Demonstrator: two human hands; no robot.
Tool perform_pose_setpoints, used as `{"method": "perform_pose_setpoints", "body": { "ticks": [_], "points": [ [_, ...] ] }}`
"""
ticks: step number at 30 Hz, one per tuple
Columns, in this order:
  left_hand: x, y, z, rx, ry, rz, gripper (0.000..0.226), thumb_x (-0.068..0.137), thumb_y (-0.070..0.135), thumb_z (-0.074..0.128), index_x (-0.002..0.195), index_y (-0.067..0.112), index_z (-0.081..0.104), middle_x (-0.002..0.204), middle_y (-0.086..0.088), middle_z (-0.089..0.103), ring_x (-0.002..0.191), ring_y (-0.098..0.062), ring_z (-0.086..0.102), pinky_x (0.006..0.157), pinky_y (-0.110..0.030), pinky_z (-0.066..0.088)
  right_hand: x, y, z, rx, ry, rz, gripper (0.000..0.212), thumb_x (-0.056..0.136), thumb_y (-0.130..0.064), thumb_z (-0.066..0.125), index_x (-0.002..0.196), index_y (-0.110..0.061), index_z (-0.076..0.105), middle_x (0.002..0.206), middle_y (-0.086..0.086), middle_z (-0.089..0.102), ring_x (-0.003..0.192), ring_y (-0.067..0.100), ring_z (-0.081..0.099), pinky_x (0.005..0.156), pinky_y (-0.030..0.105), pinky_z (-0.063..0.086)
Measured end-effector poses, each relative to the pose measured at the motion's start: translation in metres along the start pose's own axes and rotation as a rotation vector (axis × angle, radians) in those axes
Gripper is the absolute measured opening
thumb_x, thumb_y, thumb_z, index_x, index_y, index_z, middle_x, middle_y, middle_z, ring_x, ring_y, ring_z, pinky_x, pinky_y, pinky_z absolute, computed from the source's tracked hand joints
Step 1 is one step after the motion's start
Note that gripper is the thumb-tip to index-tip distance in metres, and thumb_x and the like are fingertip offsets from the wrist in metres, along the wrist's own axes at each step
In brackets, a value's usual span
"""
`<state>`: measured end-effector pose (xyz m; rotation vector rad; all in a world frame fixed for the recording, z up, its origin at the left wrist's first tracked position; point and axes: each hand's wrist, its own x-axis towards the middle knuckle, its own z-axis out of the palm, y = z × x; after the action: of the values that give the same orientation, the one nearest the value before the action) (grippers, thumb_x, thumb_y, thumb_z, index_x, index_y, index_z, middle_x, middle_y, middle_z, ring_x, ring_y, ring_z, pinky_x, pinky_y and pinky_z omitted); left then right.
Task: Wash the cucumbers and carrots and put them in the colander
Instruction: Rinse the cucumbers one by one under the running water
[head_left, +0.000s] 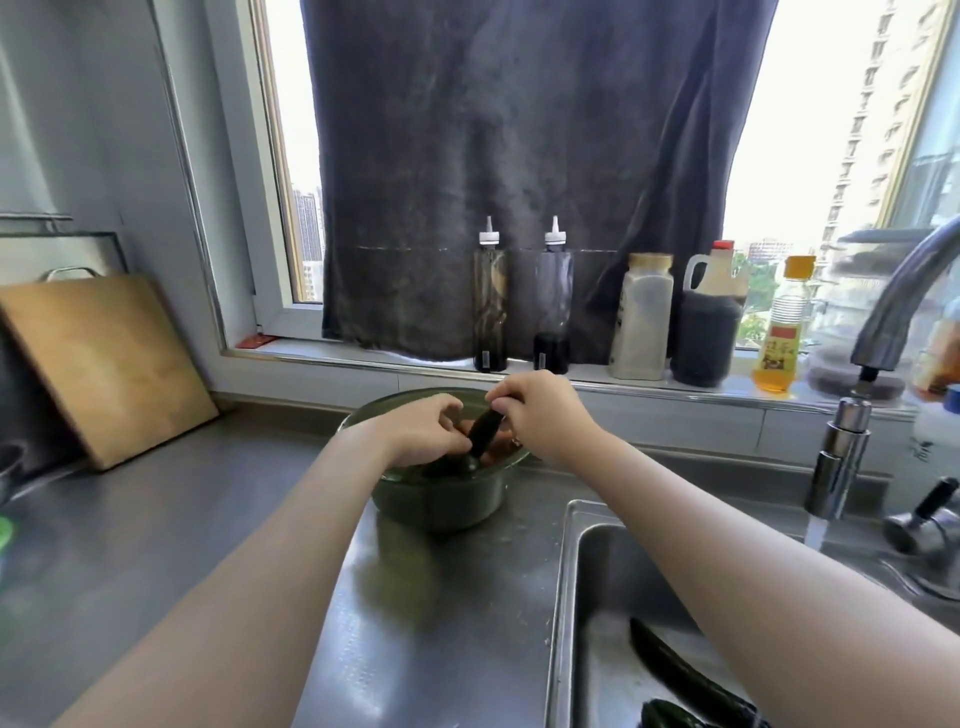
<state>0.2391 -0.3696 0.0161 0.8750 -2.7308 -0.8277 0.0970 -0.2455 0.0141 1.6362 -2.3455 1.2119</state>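
left hand (423, 428), centre frame, fingers curled on lower part of dark cucumber (485, 426). cucumber tilted, lower end down in green colander (441, 506) among orange carrots (501, 451). right hand (543, 410), just right, pinches its upper end. further right on sill, yellow oil bottle (782, 332), red-yellow label, writing too blurred to read. lower right, two more cucumbers (680, 670) lie in sink (566, 597).

Strong daylight thru window (810, 156), blown out white both sides of dark curtain (519, 156); room backlit, dimmer. Soft glare on steel worktop (441, 623), colander (441, 504) inside shadowed. Wide-angle bends edges, window frame curves; pic slightly soft.
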Motion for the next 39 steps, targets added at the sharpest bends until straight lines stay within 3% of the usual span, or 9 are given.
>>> {"method": "perform_pose_setpoints", "body": {
  "ticks": [4, 10, 13, 16, 20, 27, 33, 37, 39],
  "points": [
    [0.000, 0.007, 0.003, -0.009, 0.033, 0.029, 0.067, 0.091, 0.037, 0.073, 0.150, 0.034, 0.041, 0.136, 0.003, 0.055, 0.120, -0.020, 0.056, 0.104, -0.036, 0.045, 0.000, 0.001, -0.004, 0.088, 0.219, -0.080, 0.018, 0.101, -0.017, 0.059, 0.107, -0.014, 0.076, 0.094, -0.003, 0.073, 0.085, 0.016, 0.069, 0.085, 0.035, 0.059],
    [0.007, 0.022, 0.011, -0.073, 0.152, 0.148, 0.045, 0.091, 0.028, 0.074, 0.133, 0.028, 0.058, 0.121, 0.004, 0.065, 0.110, -0.017, 0.062, 0.094, -0.035, 0.053, 0.001, -0.013, -0.033, 0.226, 0.436, -0.175, 0.015, 0.102, -0.012, 0.058, 0.105, -0.011, 0.072, 0.079, 0.000, 0.069, 0.063, 0.010, 0.069, 0.062, 0.015, 0.056],
    [0.012, 0.034, 0.013, -0.163, 0.287, 0.243, 0.026, 0.091, 0.020, 0.074, 0.112, 0.030, 0.061, 0.101, 0.010, 0.065, 0.099, -0.014, 0.064, 0.084, -0.028, 0.051, -0.005, -0.012, -0.048, 0.340, 0.519, -0.147, 0.013, 0.103, -0.013, 0.054, 0.102, -0.018, 0.066, 0.078, -0.001, 0.067, 0.063, 0.014, 0.068, 0.061, 0.025, 0.058],
    [0.012, 0.058, 0.011, -0.135, 0.321, 0.328, 0.026, 0.092, 0.016, 0.073, 0.109, 0.033, 0.063, 0.098, 0.016, 0.064, 0.093, -0.007, 0.061, 0.080, -0.020, 0.048, -0.015, -0.006, -0.066, 0.536, 0.521, 0.028, 0.009, 0.105, -0.015, 0.050, 0.106, -0.016, 0.059, 0.086, 0.008, 0.063, 0.060, 0.016, 0.066, 0.055, 0.035, 0.061],
    [0.006, 0.093, 0.014, 0.104, 0.211, 0.348, 0.035, 0.092, 0.020, 0.072, 0.125, 0.030, 0.067, 0.113, 0.009, 0.067, 0.105, -0.015, 0.061, 0.093, -0.030, 0.049, -0.046, 0.027, -0.087, 0.650, 0.496, 0.323, 0.013, 0.102, -0.014, 0.055, 0.110, -0.007, 0.063, 0.088, 0.013, 0.065, 0.062, 0.021, 0.065, 0.055, 0.034, 0.061],
    [-0.007, 0.143, 0.055, 0.420, -0.048, 0.350, 0.023, 0.090, 0.024, 0.073, 0.113, 0.028, 0.074, 0.106, 0.006, 0.072, 0.096, -0.014, 0.064, 0.084, -0.029, 0.051, -0.124, 0.111, -0.090, 0.863, 0.216, 0.730, 0.020, 0.100, -0.019, 0.057, 0.100, -0.001, 0.066, 0.074, 0.014, 0.064, 0.051, 0.019, 0.051, 0.044, 0.026, 0.045],
    [-0.011, 0.185, 0.122, 0.425, -0.237, 0.314, 0.022, 0.093, 0.039, 0.068, 0.107, 0.025, 0.076, 0.092, 0.005, 0.070, 0.080, -0.012, 0.059, 0.067, -0.026, 0.044, -0.185, 0.171, -0.109, 0.516, -0.072, 0.916, 0.033, 0.098, -0.024, 0.044, 0.086, -0.013, 0.072, 0.068, 0.001, 0.066, 0.050, 0.014, 0.047, 0.048, 0.023, 0.033],
    [-0.008, 0.194, 0.183, 0.351, -0.367, 0.249, 0.031, 0.098, 0.047, 0.060, 0.114, 0.024, 0.074, 0.107, -0.002, 0.072, 0.091, -0.019, 0.062, 0.086, -0.033, 0.049, -0.205, 0.203, -0.119, 0.081, -0.093, 0.839, 0.034, 0.103, -0.016, 0.040, 0.070, -0.020, 0.048, 0.074, -0.001, 0.050, 0.061, 0.010, 0.044, 0.065, 0.027, 0.048],
    [-0.005, 0.194, 0.210, 0.312, -0.395, 0.225, 0.033, 0.099, 0.050, 0.055, 0.116, 0.028, 0.072, 0.107, 0.000, 0.071, 0.090, -0.018, 0.063, 0.085, -0.034, 0.048, -0.216, 0.215, -0.118, -0.018, -0.050, 0.808, 0.034, 0.101, -0.019, 0.041, 0.068, -0.020, 0.046, 0.075, 0.002, 0.051, 0.065, 0.016, 0.047, 0.065, 0.032, 0.044]
  ]
}}
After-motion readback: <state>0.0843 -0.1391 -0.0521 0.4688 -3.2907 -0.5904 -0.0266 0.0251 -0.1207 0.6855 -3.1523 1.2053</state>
